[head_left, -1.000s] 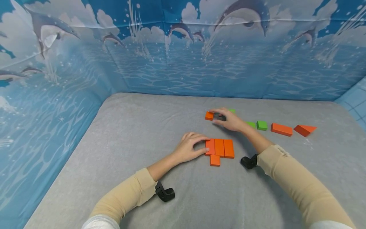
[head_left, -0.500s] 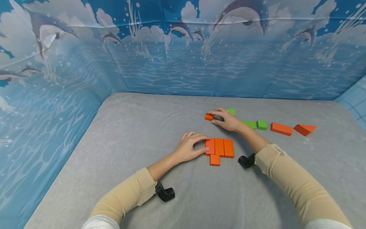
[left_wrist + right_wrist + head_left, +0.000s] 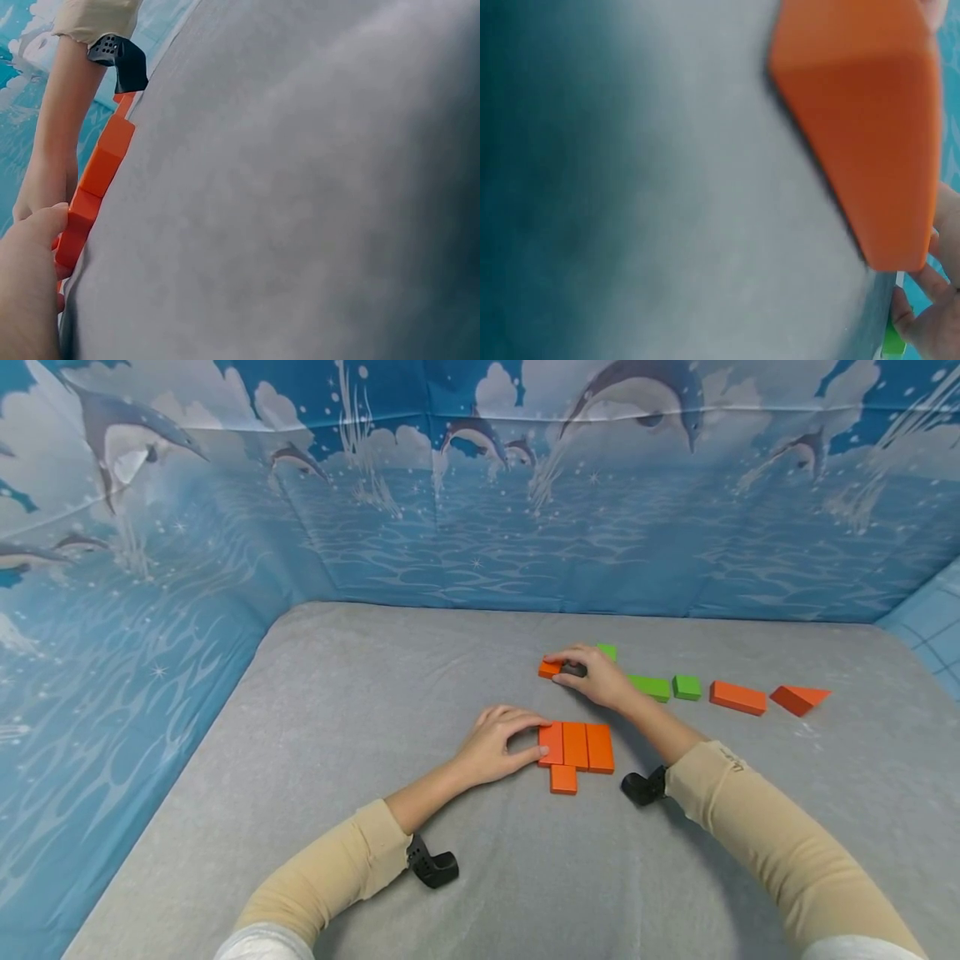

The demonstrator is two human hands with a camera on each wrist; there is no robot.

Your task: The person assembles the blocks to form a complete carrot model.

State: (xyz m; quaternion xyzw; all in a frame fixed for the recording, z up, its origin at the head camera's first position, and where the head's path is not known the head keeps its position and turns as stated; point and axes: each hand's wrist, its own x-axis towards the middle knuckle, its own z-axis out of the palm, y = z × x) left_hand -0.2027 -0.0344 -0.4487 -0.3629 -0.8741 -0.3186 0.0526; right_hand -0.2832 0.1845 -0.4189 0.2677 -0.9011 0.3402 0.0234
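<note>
In the head view, my left hand (image 3: 495, 747) holds the left one of three orange rectangular blocks lying side by side, thumb at its near end and fingers at its far end. That left block (image 3: 552, 743) touches the middle block (image 3: 575, 746), which adjoins the right block (image 3: 600, 748). A small orange block (image 3: 564, 779) lies against their near side. Farther back, my right hand (image 3: 600, 678) pinches another small orange block (image 3: 548, 669) between thumb and fingers; the hand partly covers it. In the left wrist view, my left thumb (image 3: 46, 222) touches an orange block (image 3: 79, 229).
Behind and beside my right arm lie a green block (image 3: 607, 652), a partly covered longer green block (image 3: 651, 688) and a green cube-like block (image 3: 687, 687). Farther right are an orange rectangular block (image 3: 738, 697) and an orange triangular block (image 3: 800, 700). A dolphin-print curtain (image 3: 480, 543) borders the grey surface.
My right hand has shifted slightly left and closed its thumb and fingers on the small orange block at the back. My left hand and the grouped blocks have stayed in place.
</note>
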